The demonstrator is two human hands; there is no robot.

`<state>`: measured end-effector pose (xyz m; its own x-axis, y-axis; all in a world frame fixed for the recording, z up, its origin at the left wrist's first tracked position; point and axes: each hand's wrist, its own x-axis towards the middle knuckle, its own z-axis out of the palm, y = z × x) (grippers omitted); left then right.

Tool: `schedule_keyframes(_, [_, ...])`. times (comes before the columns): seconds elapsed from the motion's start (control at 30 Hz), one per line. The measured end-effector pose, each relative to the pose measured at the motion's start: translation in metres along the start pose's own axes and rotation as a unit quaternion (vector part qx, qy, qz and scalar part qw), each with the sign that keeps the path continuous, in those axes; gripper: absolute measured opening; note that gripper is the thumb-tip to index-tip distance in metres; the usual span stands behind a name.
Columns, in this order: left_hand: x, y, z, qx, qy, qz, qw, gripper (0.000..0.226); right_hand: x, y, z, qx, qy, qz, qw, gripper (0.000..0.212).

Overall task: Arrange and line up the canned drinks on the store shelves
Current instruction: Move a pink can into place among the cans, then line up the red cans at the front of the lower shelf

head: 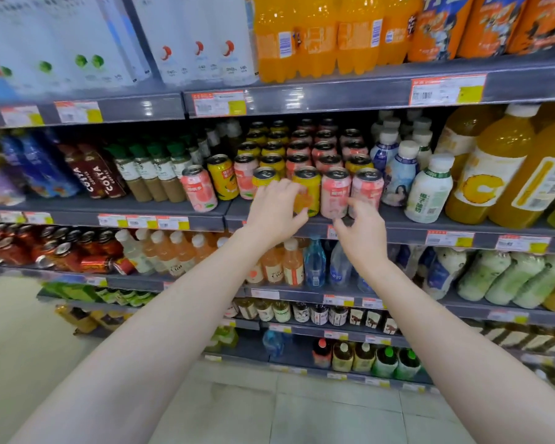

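Pink and yellow drink cans stand in rows on the middle grey shelf [398, 224]. In the front row stand a yellow can [308, 190] and two pink cans [335, 193] [367, 190]. Further left, a pink can [198, 193], a yellow can [222, 176] and another pink can [245, 176] sit in a staggered line. My left hand [274, 213] covers a yellow can [265, 176], fingers curled over its front and touching the neighbouring yellow can. My right hand [361, 230] hovers just below the pink cans, fingers apart and empty.
White bottles [428, 193] stand right of the cans, with big yellow juice bottles [494, 177] beyond. Brown coffee bottles [93, 174] and tea bottles [148, 174] stand on the left. Orange soda fills the shelf above; red cans [61, 251] lie below left.
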<state>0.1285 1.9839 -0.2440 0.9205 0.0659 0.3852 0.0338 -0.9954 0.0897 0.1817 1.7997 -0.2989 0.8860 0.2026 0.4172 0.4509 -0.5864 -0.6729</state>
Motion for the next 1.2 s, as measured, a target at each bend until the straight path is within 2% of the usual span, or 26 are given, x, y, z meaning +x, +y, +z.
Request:
schedule_keyframes(0.23, [-0.079, -0.088, -0.026, -0.002, -0.041, -0.071, 0.997, 0.053, -0.038, -0.065, 0.047, -0.059, -0.077, 0.001, 0.995, 0.050])
schedule_keyframes(0.33, [-0.121, -0.130, -0.047, -0.006, -0.050, -0.095, 0.994, 0.054, -0.060, -0.105, 0.075, -0.070, -0.103, 0.003, 0.992, 0.045])
schedule_keyframes(0.4, [-0.151, -0.159, -0.060, 0.009, -0.052, -0.101, 0.993, 0.051, -0.077, -0.133, 0.097, -0.086, -0.125, -0.017, 0.988, 0.040])
schedule_keyframes(0.57, [-0.217, -0.225, -0.087, 0.049, -0.067, -0.129, 0.988, 0.047, -0.119, -0.197, 0.152, -0.099, -0.163, -0.064, 0.980, 0.048])
schedule_keyframes(0.73, [-0.272, -0.288, -0.103, 0.072, -0.085, -0.167, 0.980, 0.052, -0.150, -0.254, 0.202, -0.106, -0.205, -0.095, 0.968, 0.040])
schedule_keyframes(0.87, [-0.305, -0.339, -0.106, 0.079, -0.102, -0.210, 0.969, 0.047, -0.163, -0.293, 0.245, -0.103, -0.233, -0.133, 0.958, 0.036])
schedule_keyframes(1.0, [-0.326, -0.388, -0.101, 0.078, -0.113, -0.247, 0.959, 0.050, -0.165, -0.327, 0.294, -0.093, -0.257, -0.154, 0.949, 0.036])
schedule_keyframes(1.2, [-0.337, -0.461, -0.091, 0.092, -0.129, -0.293, 0.943, 0.048, -0.152, -0.361, 0.385, -0.089, -0.309, -0.196, 0.927, 0.023])
